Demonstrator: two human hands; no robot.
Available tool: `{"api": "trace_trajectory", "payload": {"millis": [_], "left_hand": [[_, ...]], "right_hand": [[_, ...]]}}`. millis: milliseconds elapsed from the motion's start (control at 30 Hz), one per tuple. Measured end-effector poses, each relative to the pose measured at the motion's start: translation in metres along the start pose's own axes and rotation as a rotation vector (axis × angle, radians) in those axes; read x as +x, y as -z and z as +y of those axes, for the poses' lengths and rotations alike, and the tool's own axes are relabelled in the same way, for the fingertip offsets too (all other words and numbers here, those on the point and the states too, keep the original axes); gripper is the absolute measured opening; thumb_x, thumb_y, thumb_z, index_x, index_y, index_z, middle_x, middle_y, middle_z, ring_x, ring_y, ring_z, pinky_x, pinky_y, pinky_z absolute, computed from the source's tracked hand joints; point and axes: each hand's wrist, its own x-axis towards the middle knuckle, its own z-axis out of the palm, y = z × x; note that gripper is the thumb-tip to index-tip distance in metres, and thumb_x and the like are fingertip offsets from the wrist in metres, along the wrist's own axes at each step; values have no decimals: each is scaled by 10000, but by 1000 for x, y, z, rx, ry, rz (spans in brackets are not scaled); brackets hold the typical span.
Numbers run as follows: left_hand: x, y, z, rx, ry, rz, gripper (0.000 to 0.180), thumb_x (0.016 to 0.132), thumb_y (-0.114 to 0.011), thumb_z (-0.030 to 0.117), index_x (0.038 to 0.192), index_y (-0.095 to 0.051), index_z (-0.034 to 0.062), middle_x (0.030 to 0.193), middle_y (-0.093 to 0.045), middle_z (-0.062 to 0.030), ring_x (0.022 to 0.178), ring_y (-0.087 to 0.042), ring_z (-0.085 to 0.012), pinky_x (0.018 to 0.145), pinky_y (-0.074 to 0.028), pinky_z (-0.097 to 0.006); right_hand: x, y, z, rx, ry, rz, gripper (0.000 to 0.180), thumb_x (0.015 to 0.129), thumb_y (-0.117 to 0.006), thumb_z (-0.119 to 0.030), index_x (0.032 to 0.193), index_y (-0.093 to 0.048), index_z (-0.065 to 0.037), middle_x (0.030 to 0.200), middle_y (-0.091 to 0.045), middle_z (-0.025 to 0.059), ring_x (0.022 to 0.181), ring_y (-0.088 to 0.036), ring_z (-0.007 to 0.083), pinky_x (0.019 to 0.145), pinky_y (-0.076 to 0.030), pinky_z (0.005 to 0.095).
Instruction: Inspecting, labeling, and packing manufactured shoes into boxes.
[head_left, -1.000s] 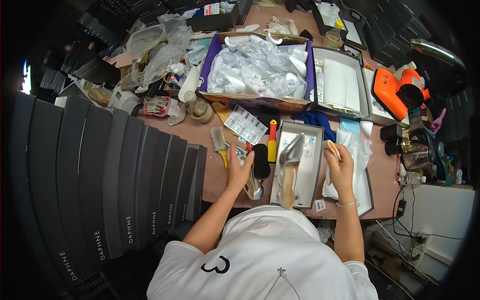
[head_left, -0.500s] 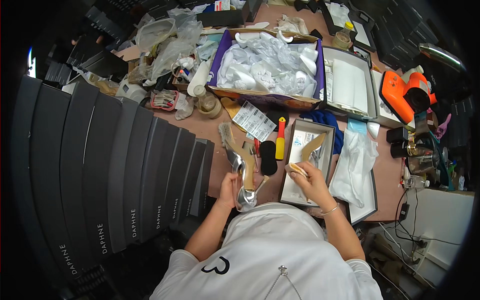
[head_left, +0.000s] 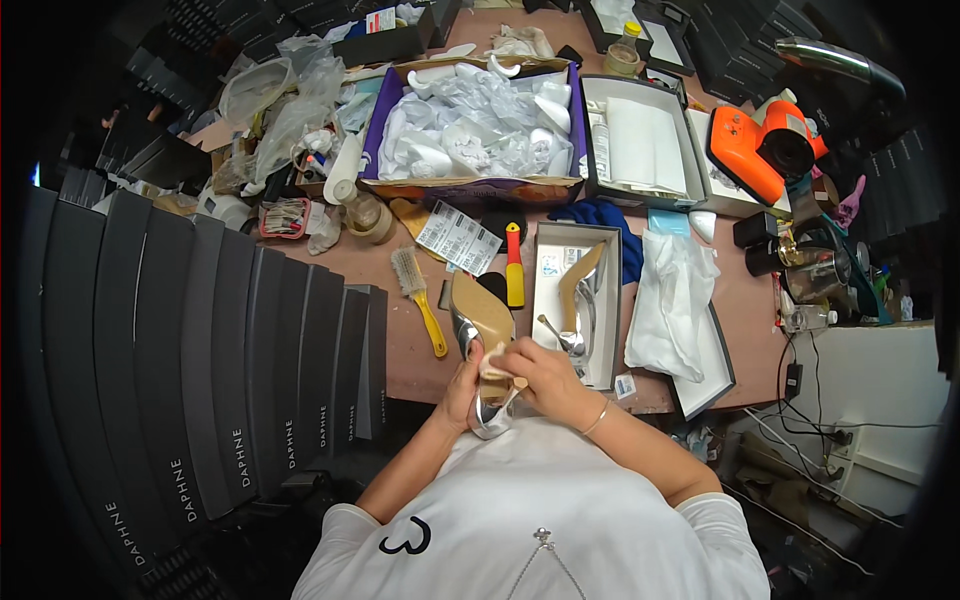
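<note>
— Low in the middle of the frame, what's that at the table's edge?
— A silver high-heeled shoe, sole up. The left hand is curled round its lower end; the right hand has its fingers pinched on a small pale piece pressed against the shoe.
— And beside it?
— Just right, its mate lies in an open grey box; left, a yellow-handled brush.

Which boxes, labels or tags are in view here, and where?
Purple-sided box: table's far middle, holding white paper.
Grey shoebox: right of the hands, holding one heeled shoe.
White printed tags: before the purple box.
Dark lettered boxes: stacked at left.
</note>
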Motion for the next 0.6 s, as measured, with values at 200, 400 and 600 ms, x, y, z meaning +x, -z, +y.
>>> {"api": "trace_trajectory", "payload": {"millis": [200, 400, 600], "left_hand": [[1, 19, -10, -96, 23, -182, 599, 975, -299, 560, 1308, -437, 82, 1153, -583, -82, 945, -630, -159, 734, -563, -304], [1, 9, -10, -56, 14, -60, 878, 878, -268, 732, 1438, -256, 55, 1351, -447, -102, 1213, -495, -197, 1011, -418, -331], [3, 12, -12, 100, -18, -98, 922, 810, -163, 814, 1341, -379, 92, 1119, -587, -83, 923, -635, -151, 664, -586, -318]], "right_hand": [[10, 3, 0, 238, -118, -91, 250, 774, -648, -2, 1018, -630, -56, 915, -587, 105, 829, -615, 300, 707, -496, 346], [-1, 12, 8, 354, 4, -344, 305, 723, -667, -4, 1015, -661, -94, 923, -598, 86, 829, -621, 286, 728, -495, 345], [7, -2, 4, 173, -133, 85, 296, 767, -626, 21, 1047, -653, -73, 931, -584, 94, 754, -624, 258, 670, -514, 332]]}}
